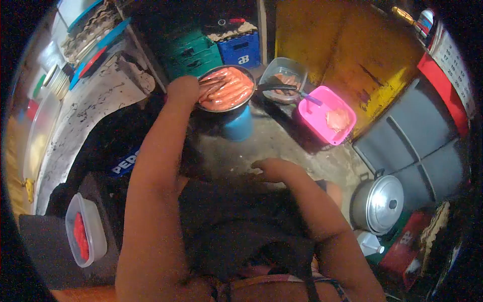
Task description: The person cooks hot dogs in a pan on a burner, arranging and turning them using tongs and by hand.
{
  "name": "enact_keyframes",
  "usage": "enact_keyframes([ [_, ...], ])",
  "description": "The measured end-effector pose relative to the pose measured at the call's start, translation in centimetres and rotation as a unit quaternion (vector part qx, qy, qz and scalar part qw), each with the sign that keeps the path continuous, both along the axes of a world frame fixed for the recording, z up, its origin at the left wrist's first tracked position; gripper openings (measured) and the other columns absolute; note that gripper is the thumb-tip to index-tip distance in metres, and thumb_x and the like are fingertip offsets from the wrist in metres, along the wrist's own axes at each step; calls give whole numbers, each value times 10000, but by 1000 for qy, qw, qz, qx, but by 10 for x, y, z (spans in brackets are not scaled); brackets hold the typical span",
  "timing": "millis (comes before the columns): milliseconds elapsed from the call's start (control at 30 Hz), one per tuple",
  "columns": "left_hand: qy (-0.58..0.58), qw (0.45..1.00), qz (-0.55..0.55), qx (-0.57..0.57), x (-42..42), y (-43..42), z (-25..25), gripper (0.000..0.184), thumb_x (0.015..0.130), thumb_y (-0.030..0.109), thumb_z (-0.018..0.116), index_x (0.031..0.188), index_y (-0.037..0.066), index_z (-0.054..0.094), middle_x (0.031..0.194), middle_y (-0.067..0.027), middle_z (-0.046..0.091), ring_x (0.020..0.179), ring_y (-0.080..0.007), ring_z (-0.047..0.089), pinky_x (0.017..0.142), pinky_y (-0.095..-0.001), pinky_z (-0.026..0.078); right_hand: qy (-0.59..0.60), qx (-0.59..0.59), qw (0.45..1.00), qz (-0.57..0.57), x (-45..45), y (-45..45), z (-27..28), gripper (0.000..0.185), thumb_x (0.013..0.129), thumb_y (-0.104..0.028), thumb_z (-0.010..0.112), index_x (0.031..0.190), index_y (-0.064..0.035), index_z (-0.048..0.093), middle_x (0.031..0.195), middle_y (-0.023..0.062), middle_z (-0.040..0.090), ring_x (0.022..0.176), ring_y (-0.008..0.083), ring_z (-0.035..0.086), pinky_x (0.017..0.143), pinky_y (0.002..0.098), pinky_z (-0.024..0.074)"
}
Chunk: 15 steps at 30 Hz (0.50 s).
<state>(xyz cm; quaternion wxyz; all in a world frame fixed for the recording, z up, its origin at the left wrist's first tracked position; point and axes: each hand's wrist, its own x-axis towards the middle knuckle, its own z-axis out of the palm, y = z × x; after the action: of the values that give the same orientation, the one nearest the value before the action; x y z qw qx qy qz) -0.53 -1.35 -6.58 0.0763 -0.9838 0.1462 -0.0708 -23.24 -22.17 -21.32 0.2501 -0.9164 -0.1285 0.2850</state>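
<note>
One pan of sausages sits at my left hand, whose grip I cannot tell; my right hand hangs, fingers loosely apart, one clear tub and one pink tub beyond them.

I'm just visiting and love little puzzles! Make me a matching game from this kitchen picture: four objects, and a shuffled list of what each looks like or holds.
Objects
1. Pan
2. Pink basin
3. Metal pot
4. Blue crate

Descriptions
A. Covered by a lid
B. Shows a white logo on its side
C. Full of long reddish pieces of food, by the person's left hand
D. Holds a pale, pinkish piece of food

Pairs: 1-C, 2-D, 3-A, 4-B
</note>
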Motion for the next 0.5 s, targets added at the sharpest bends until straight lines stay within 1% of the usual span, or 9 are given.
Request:
enact_keyframes([
  [100,-12,998,-26,49,10,-14,10,270,878,148,512,1017,51,722,1088,-168,685,1001,-335,670,826,-450,543,-22,22,999,10,1,-4,-16,580,868,-383,640,1355,-98,507,1323,183,552,1203,376,528,1002,453,428],
  [167,-13,997,-32,72,17,-24,16,274,880,131,504,1028,53,721,1111,-163,681,1008,-328,670,827,-448,544,-19,26,999,22,2,-3,-9,582,861,-379,648,1353,-102,509,1324,182,551,1207,375,525,1003,451,428],
  [200,-14,996,-34,84,20,-27,18,277,882,122,500,1034,55,721,1122,-160,679,1012,-324,670,827,-447,544,-8,21,1000,8,2,-2,-6,582,859,-378,650,1353,-102,510,1322,182,552,1206,374,527,1002,451,428],
  [267,-21,996,-21,81,28,-33,16,278,884,117,503,1046,58,720,1141,-155,674,1020,-318,669,829,-445,545,13,11,1000,-19,2,0,0,584,854,-374,655,1351,-104,511,1317,182,555,1203,373,529,1000,450,429],
  [300,-26,996,-14,79,31,-35,15,279,885,115,504,1052,59,720,1150,-152,672,1024,-315,668,830,-444,545,8,6,1000,-12,3,0,-1,582,856,-378,654,1350,-105,513,1315,181,556,1202,372,530,999,451,429],
  [400,4,992,-32,124,20,-42,23,284,892,121,501,1065,60,717,1166,-151,667,1040,-311,664,850,-447,539,-3,-5,1000,1,4,0,-1,578,859,-388,651,1347,-108,516,1312,181,559,1200,371,532,1000,452,428],
  [500,31,992,-22,122,22,-42,18,284,892,124,502,1067,59,716,1166,-153,666,1053,-312,660,861,-451,534,-13,2,1000,-2,1,1,7,580,861,-398,650,1347,-109,517,1307,184,560,1198,372,533,1001,453,426],
])
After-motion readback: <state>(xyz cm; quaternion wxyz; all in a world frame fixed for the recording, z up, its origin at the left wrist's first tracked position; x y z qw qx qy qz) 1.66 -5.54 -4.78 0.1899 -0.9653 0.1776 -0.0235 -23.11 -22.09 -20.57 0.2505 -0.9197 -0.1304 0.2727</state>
